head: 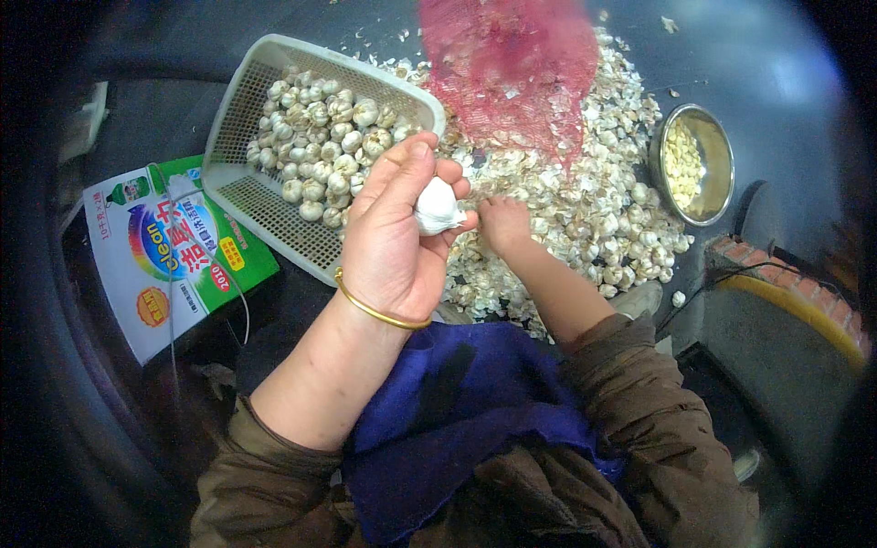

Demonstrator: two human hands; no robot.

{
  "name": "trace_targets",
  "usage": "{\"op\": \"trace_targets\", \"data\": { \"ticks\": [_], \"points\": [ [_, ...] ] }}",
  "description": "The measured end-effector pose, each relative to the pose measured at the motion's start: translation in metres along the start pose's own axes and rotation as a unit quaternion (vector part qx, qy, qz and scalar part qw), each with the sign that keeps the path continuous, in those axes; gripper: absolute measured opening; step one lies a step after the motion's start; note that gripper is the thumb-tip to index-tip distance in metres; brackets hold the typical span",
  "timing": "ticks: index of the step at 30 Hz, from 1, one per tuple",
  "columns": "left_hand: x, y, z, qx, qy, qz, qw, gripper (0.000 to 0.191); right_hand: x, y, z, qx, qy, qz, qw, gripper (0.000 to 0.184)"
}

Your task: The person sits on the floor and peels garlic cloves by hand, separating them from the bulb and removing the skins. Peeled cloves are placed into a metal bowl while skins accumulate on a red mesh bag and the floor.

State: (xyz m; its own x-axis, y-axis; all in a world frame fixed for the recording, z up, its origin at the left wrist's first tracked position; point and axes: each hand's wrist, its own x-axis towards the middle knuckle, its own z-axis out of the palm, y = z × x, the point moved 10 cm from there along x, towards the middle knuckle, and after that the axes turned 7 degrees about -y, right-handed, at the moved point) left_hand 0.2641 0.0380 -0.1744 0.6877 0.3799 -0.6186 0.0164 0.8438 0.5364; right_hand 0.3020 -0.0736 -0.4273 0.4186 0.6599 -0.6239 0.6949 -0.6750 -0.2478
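A white garlic bulb rests in the curled fingers of my left hand, raised close to the camera with the palm side up. Lower and to the right, my right hand reaches into the heap of garlic bulbs and papery skins. Its fingertips are partly buried or turned away, so whether they pinch anything is unclear. Beside my left hand, a pale plastic basket with mesh walls holds many unpeeled garlic bulbs. The hand and wrist cover part of the basket's near right corner.
A red mesh sack lies over the far side of the heap. To the right, a steel bowl holds peeled garlic cloves. A printed cardboard box stands at left; a brick-edged structure is at right.
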Motion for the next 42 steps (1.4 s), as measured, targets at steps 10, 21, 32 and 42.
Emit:
{"op": "trace_targets", "data": {
  "ticks": [10,21,32,42],
  "points": [
    [0.028,-0.014,-0.027,0.098,0.026,0.011,0.995,0.02,-0.028,0.028,-0.08,0.482,0.147,-0.001,0.864,0.038],
    [0.001,-0.073,0.025,0.18,-0.146,-0.128,0.964,0.061,-0.18,-0.014,-0.236,0.491,0.349,-0.209,0.77,0.029],
    [-0.01,-0.043,0.04,0.222,-0.138,-0.008,0.965,0.059,-0.2,-0.025,-0.255,0.473,0.465,-0.197,0.722,0.004],
    [-0.024,-0.056,0.06,0.081,-0.291,-0.142,0.943,0.064,-0.179,0.018,-0.251,0.421,0.453,-0.12,0.776,0.038]
  ]
}}
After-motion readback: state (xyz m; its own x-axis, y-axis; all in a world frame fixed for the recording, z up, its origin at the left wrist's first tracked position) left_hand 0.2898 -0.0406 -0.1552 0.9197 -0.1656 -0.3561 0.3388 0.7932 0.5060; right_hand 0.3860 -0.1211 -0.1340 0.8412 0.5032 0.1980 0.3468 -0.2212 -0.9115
